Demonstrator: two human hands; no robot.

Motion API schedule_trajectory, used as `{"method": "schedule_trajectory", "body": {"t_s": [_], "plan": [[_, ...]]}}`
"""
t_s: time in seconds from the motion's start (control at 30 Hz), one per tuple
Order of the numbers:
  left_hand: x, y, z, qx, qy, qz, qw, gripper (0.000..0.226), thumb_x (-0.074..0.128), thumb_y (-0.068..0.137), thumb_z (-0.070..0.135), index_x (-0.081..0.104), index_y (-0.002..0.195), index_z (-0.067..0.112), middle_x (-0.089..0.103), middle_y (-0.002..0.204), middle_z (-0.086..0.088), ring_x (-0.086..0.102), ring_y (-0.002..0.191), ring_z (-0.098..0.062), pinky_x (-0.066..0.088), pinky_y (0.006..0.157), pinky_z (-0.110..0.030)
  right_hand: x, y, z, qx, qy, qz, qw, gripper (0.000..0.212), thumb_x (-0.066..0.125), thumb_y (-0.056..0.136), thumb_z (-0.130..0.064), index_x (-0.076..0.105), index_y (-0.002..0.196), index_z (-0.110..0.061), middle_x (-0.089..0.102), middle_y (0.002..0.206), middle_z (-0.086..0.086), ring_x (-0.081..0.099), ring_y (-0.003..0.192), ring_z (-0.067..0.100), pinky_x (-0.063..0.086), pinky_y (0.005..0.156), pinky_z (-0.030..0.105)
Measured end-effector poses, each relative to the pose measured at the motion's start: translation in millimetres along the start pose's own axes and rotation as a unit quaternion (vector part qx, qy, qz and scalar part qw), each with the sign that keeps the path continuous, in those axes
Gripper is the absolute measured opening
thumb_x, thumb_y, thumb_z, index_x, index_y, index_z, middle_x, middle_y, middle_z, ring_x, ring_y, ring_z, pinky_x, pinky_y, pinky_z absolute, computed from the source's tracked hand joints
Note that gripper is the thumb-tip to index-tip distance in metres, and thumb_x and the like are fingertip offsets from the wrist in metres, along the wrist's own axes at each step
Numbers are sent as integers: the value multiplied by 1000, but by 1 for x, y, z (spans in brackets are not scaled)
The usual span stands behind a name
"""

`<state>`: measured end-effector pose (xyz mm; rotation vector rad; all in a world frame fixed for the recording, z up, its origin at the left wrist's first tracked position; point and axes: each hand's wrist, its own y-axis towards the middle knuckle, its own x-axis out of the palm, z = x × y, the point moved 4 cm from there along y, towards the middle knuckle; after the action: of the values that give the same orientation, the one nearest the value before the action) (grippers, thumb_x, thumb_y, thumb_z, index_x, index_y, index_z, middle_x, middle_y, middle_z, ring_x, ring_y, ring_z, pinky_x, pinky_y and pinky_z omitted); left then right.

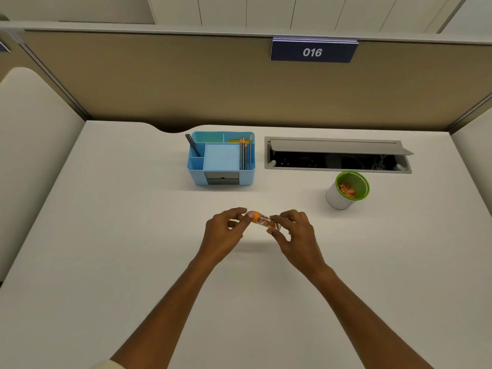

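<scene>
A small clear tube [266, 221] with an orange cap [255, 216] lies sideways between both hands, above the middle of the white desk [133, 235]. It holds small orange pieces. My left hand [226, 233] pinches the cap end with thumb and fingers. My right hand [295, 233] grips the tube's body at the other end. A white cup with a green inside [347, 190] stands to the right and holds more orange pieces.
A blue desk organiser [221, 158] with pencils, a pen and a note pad stands at the back centre. To its right an open cable hatch [338, 155] is set into the desk. Beige partition walls enclose the desk, with a sign reading 016.
</scene>
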<state>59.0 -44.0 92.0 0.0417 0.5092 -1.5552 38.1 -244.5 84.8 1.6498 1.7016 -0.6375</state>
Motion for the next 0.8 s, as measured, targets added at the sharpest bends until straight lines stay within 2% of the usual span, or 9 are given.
{"method": "schedule_trajectory", "body": {"t_s": [0.1,0.2,0.4,0.5,0.6,0.7,0.8], "plan": [[2,-5,28,21,-39,-13,999,26,74,87,47,82,104,28,81,94,3,74,85,-20,64,74,-28,-24,-2,-14,-23,24,29,999,31,77,88,-23,73,119,-18,64,103,1,56,96,21,54,71,37],[1,-9,49,39,-54,-20,998,27,77,85,44,83,102,24,82,87,5,76,78,-16,61,69,-20,-45,-3,-26,-35,43,36,998,33,77,88,-24,71,120,-17,64,105,1,59,95,18,57,71,35],[2,-21,75,97,-37,-55,993,23,73,85,47,81,100,31,80,85,14,76,77,-8,63,72,-20,-77,0,-53,-79,65,-31,994,51,70,93,-36,51,139,-23,60,127,-4,62,103,10,53,87,23],[7,-28,85,112,-45,-72,990,7,72,86,47,75,92,44,78,76,24,75,76,-6,60,68,-16,-80,3,-63,-89,49,-60,993,43,60,99,-33,50,140,-23,63,129,-2,62,106,10,54,89,24],[7,-32,91,114,-47,-78,989,6,69,87,48,73,91,45,77,72,22,75,73,-6,56,65,-12,-79,3,-69,-104,41,-67,992,34,53,103,-27,52,137,-21,67,120,0,59,99,9,47,84,14],[7,-33,95,116,-45,-93,988,9,71,90,42,76,95,38,78,74,17,74,71,-5,56,64,-12,-78,1,-70,-101,36,-64,992,35,51,104,-23,50,139,-20,65,118,2,56,100,11,40,85,12],[7,-36,98,126,-40,-84,988,20,70,92,36,78,105,23,78,83,9,72,73,-2,55,63,-12,-78,-2,-76,-111,41,-57,991,35,45,106,-27,47,140,-20,61,113,-1,54,96,9,43,83,14]]}}
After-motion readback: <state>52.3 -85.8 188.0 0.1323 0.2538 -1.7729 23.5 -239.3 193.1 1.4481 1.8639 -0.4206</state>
